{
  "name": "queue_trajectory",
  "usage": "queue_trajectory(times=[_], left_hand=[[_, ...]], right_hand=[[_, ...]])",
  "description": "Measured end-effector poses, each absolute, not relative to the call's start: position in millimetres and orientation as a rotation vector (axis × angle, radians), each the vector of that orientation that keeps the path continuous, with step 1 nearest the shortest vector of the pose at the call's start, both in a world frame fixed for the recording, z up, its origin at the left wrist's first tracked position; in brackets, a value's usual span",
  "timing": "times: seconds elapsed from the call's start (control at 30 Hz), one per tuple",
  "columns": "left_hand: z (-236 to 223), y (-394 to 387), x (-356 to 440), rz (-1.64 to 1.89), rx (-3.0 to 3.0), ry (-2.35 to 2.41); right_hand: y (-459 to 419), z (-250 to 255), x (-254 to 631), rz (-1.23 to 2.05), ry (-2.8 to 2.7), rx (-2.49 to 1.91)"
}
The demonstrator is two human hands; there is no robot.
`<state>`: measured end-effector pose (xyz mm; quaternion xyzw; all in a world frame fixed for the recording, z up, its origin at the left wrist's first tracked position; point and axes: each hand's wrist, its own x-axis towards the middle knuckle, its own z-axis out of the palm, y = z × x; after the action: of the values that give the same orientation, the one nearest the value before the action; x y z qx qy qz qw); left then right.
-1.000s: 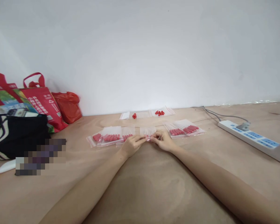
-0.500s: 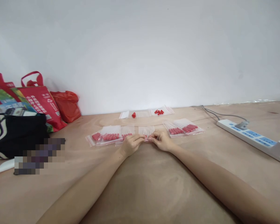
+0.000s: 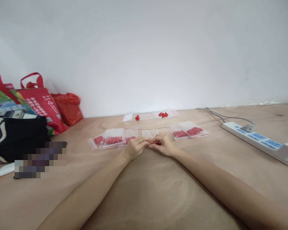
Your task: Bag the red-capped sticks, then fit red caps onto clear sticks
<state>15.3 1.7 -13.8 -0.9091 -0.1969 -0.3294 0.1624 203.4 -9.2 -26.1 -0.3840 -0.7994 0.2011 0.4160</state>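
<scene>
My left hand [image 3: 135, 147] and my right hand [image 3: 165, 145] meet at the near edge of a small clear zip bag [image 3: 150, 132], fingers closed in a pinch on it. Something red shows beneath the right fingers; its shape is mostly hidden. To the left lie several zip bags [image 3: 114, 133] with rows of red sticks [image 3: 114, 140] in them. On the right, more bags [image 3: 186, 125] hold red-ended sticks [image 3: 194, 131]. Farther back, small red pieces [image 3: 163, 114] rest on another clear bag [image 3: 174, 112], and a red piece [image 3: 137, 118] lies left of them.
A white power strip [image 3: 256, 137] with a grey cable [image 3: 232, 117] stretches along the right. Red shopping bags [image 3: 42, 107], a red plastic bag [image 3: 68, 108] and a black striped bag [image 3: 21, 137] stand at the left. A white wall [image 3: 144, 57] rises behind the table.
My right fingers have shifted slightly left, closer to the left fingertips, and a red bit now shows under them. The view has moved slightly.
</scene>
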Motion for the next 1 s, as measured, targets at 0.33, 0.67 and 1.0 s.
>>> queue_trajectory(times=[0.33,0.67,1.0], left_hand=[[-13,2,15,-0.897,-2.573,-0.454],[-10,1,19,-0.939,-2.517,-0.387],[-9,0,22,-0.924,-2.571,-0.363]], right_hand=[[-5,-31,202,0.533,-2.017,-1.094],[-17,-21,196,0.236,-2.13,-1.193],[-26,-19,180,0.13,-2.024,-1.552]])
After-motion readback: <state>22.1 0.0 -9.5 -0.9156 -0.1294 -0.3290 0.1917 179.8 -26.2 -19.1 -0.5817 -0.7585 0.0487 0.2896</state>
